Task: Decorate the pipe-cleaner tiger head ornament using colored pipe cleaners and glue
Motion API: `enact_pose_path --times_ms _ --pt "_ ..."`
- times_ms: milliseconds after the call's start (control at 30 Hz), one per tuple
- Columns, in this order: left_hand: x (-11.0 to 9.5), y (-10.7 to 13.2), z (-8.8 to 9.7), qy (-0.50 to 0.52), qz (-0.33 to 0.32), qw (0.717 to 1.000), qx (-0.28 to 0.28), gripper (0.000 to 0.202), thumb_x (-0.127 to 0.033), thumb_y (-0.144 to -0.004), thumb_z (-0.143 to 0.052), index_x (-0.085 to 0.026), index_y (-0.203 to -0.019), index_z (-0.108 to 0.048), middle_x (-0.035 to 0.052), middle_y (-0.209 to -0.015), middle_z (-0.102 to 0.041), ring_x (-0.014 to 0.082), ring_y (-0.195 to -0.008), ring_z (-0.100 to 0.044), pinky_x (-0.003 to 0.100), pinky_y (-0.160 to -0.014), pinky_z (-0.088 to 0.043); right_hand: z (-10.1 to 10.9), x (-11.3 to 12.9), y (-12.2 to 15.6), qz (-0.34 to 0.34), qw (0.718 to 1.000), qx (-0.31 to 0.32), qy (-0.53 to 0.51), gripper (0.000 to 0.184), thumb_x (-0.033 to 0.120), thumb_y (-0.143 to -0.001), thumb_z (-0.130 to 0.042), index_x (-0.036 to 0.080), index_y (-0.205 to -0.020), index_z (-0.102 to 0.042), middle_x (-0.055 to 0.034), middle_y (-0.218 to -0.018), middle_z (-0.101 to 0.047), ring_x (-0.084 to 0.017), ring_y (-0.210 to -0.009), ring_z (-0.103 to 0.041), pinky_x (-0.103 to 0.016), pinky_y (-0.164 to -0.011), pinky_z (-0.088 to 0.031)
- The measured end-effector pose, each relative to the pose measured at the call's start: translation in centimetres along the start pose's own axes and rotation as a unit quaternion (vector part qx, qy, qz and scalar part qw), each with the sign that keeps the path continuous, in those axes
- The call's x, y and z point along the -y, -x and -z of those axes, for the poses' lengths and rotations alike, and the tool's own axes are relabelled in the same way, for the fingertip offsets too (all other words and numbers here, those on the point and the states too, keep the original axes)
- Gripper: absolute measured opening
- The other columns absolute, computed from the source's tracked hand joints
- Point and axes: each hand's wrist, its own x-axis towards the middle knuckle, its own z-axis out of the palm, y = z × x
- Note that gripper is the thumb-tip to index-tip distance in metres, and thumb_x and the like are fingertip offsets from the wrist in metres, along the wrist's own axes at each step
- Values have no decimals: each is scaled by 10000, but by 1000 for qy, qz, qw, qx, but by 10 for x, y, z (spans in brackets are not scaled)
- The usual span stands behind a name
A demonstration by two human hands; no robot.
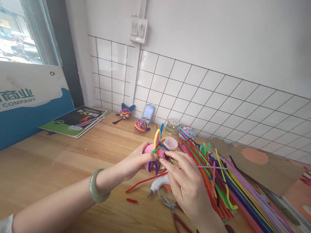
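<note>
My left hand [136, 161], with a green bangle on its wrist, is closed around a small pipe-cleaner figure [157, 151] wound in pink, purple, red and green, with yellow and blue loops sticking up. My right hand [187, 184] meets it from the right, fingertips pinching at the figure's coloured strands. Both hands hover above a wooden table [60, 161]. Directly below them lie a white glue gun [157, 184] and a pair of red-handled pliers [173, 210].
A big heap of loose pipe cleaners [230, 187] spreads to the right over brown cardboard [262, 165]. Two finished pipe-cleaner figures [125, 113] [141, 126], a glass jar [172, 126], a pink cup [170, 142] and magazines [75, 120] sit toward the tiled wall.
</note>
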Motion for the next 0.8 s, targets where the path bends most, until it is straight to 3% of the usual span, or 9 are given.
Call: enact_pose_path --times_ms 133,267,433,600,800 --pt "0 1 0 -11 -3 1000 4 449 -319 -718 -708 -167 -1096 -518 19 -896 -589 127 -697 -562 261 -612 -474 0 3 -2 22 999 2 49 308 -13 -875 -493 100 -1098 -674 -171 -1093 -646 -273 -1034 -551 -494 -848 -506" --pt "-1 2 0 -18 -11 1000 7 438 -310 -739 -699 -174 -1113 -516 35 -966 -598 138 -758 -573 259 -642 -481 1 4 -1 28 996 7 87 296 18 -885 -479 92 -1089 -681 -170 -1060 -680 -290 -1010 -575 -497 -826 -515" --pt "-4 2 -1 -8 8 1000 23 438 -444 -813 -631 -193 -1156 -528 69 -1074 -609 183 -891 -588 297 -722 -484 2 5 0 29 994 7 104 305 23 -879 -468 95 -1071 -694 -163 -1047 -701 -291 -991 -599 -479 -820 -526" --pt "-2 2 -1 11 7 1000 26 434 -521 -874 -521 -198 -1162 -547 59 -1021 -618 167 -826 -578 299 -709 -470 3 6 0 28 994 5 103 275 26 -873 -492 83 -1036 -706 -164 -1033 -706 -297 -969 -607 -471 -800 -533" --pt "-4 3 -1 -3 3 1000 25 473 -468 -810 -628 -187 -1180 -536 76 -1087 -608 190 -902 -572 316 -750 -469 4 7 -1 35 994 5 106 280 48 -896 -467 79 -1045 -703 -167 -1024 -705 -293 -968 -604 -471 -791 -538"
